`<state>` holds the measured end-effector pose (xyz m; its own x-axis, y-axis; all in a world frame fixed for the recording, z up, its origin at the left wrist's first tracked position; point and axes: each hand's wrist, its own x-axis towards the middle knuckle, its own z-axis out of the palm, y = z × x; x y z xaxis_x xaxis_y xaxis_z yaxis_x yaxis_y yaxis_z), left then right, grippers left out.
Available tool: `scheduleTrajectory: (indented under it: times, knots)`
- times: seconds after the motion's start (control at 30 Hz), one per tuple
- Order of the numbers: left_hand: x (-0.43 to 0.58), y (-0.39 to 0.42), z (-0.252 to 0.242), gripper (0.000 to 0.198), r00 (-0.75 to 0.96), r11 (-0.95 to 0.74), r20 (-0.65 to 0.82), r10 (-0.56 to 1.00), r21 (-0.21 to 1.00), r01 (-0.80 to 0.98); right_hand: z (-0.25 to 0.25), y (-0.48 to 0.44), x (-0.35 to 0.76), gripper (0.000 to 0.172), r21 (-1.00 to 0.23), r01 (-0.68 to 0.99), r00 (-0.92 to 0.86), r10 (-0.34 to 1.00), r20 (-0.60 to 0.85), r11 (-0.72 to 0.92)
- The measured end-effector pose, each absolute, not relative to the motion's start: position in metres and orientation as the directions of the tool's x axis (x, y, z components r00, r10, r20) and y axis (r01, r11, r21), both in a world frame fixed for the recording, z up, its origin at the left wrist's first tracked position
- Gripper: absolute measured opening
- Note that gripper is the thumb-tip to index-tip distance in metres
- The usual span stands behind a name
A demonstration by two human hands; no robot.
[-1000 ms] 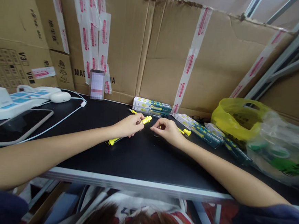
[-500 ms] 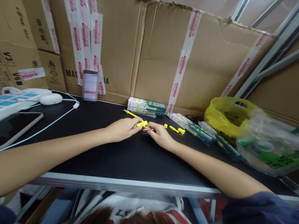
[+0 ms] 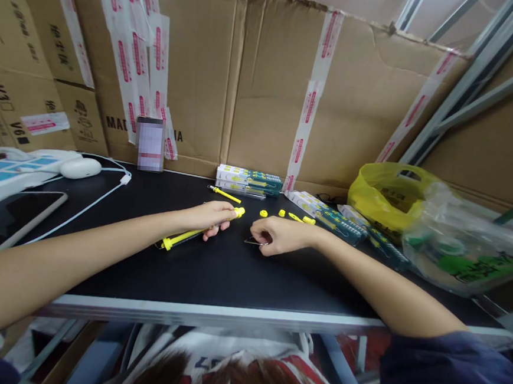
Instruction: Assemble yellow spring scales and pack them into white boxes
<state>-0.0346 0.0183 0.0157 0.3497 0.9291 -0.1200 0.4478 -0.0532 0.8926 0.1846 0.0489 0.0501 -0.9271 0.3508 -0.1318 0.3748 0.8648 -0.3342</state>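
My left hand (image 3: 210, 217) grips a long yellow pen-shaped tool (image 3: 184, 236) that slants across the black tabletop (image 3: 214, 271), its yellow tip poking out by my fingers. My right hand (image 3: 280, 235) rests curled on the table just right of it, pinching a thin metal pin (image 3: 250, 242) that sticks out to the left. Small yellow caps (image 3: 263, 213) and another yellow piece (image 3: 305, 219) lie just behind my right hand. A second yellow tool (image 3: 224, 194) lies farther back.
Flat green-and-white packets (image 3: 248, 179) are stacked against the cardboard wall, more packets (image 3: 334, 219) to the right. A yellow bag (image 3: 384, 196) and a clear plastic bag (image 3: 461, 243) sit at the right. A phone (image 3: 10, 217), power strip (image 3: 5, 169) and white cable lie at the left.
The hands came together at the tool's tip half a second ago, then parted; my right hand drew back to the right holding the thin pin, and the tool's long body shows again.
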Motion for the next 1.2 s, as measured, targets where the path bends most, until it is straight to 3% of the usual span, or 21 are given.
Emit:
scheduleTrajectory:
  times: [0.13,0.27,0.5,0.67,0.73,0.97,1.2]
  knots:
    - [-0.038,0.022,0.010,0.026,0.380,-0.063,-0.104,0.919,0.913,0.403,0.044,0.042,0.188,0.033,-0.276,0.360,-0.931,0.363,-0.041,0.891]
    - [-0.038,0.022,0.007,0.031,0.368,-0.048,-0.111,0.923,0.917,0.397,0.027,0.042,0.185,0.040,-0.330,0.462,-0.849,0.518,0.103,0.823]
    - [-0.036,0.019,0.007,0.039,0.359,-0.064,-0.109,0.927,0.897,0.437,0.017,0.056,0.184,0.036,-0.359,0.566,-0.710,0.660,0.245,0.742]
    - [-0.034,0.015,0.009,0.039,0.380,-0.106,-0.070,0.922,0.900,0.422,0.016,0.059,0.187,0.032,-0.507,0.469,-0.740,0.635,0.222,0.723]
    - [-0.033,0.012,0.012,0.038,0.371,-0.135,-0.035,0.928,0.895,0.425,0.016,0.058,0.187,0.031,-0.507,0.440,-0.736,0.621,0.270,0.741]
    - [-0.033,0.003,0.022,0.039,0.343,-0.303,0.146,0.928,0.830,0.468,0.027,0.048,0.189,0.023,-0.296,0.529,-0.641,0.603,0.475,0.795]
    - [-0.028,-0.002,0.024,0.033,0.360,-0.351,0.182,0.915,0.796,0.492,0.018,0.048,0.187,0.030,-0.009,0.577,-0.702,0.501,0.507,0.817]
